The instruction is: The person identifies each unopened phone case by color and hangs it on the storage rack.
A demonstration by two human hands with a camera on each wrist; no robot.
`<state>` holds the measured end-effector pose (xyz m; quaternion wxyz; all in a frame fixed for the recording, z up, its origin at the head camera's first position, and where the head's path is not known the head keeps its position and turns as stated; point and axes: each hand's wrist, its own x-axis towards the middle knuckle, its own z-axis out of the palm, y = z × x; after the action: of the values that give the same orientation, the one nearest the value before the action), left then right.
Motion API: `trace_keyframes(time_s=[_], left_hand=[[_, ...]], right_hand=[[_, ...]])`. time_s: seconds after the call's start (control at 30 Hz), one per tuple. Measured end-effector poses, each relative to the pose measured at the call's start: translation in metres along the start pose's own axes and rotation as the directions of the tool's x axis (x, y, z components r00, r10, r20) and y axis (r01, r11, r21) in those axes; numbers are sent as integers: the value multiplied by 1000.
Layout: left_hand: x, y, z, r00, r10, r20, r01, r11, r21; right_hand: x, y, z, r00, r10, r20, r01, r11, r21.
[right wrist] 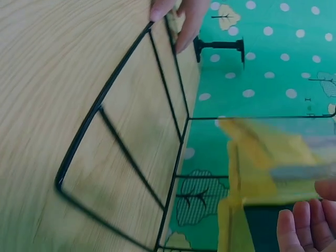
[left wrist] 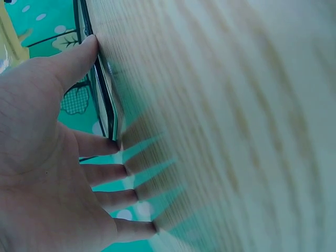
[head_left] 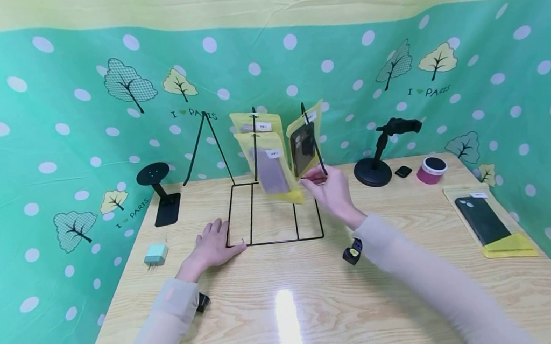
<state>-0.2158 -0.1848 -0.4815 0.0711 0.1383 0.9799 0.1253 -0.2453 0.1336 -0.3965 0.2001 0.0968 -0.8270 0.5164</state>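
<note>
Meanwhile left hand (head_left: pixel 212 247) steadying wire rack (head_left: pixel 273 239), right hand (head_left: pixel 331 189) at packaged case (head_left: pixel 304 148)

Fingers (right wrist: pixel 300 227) beside yellow packet (right wrist: pixel 251 173)

Right hand (right wrist: pixel 307 223) cut off, pouch (right wrist: pixel 273 173) blurred

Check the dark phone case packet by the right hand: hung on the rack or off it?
Hung: the packet hangs from a hook on the wire rack, clear of the table; the right hand touches its lower edge.
</note>
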Motion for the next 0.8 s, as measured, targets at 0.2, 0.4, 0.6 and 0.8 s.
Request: trace_keyframes(time_s=[0.2, 0.4, 0.6, 0.8], left_hand=[[0, -1, 1, 1000, 2, -7, -2, 1000, -1], [1, -3, 2, 1000, 8, -8, -8, 1000, -3], [1, -3, 3, 1000, 8, -10, -8, 1000, -5], [1, -2, 3, 1000, -3, 0, 3, 1000, -14]], right_hand=[[-10, 8, -22, 999, 14, 35, -13, 999, -38], [-19, 18, -44, 999, -25, 41, 28, 996, -83], [-26, 30, -67, 999, -34, 31, 37, 994, -104], [-33, 42, -87, 999, -11, 41, 15, 993, -113]])
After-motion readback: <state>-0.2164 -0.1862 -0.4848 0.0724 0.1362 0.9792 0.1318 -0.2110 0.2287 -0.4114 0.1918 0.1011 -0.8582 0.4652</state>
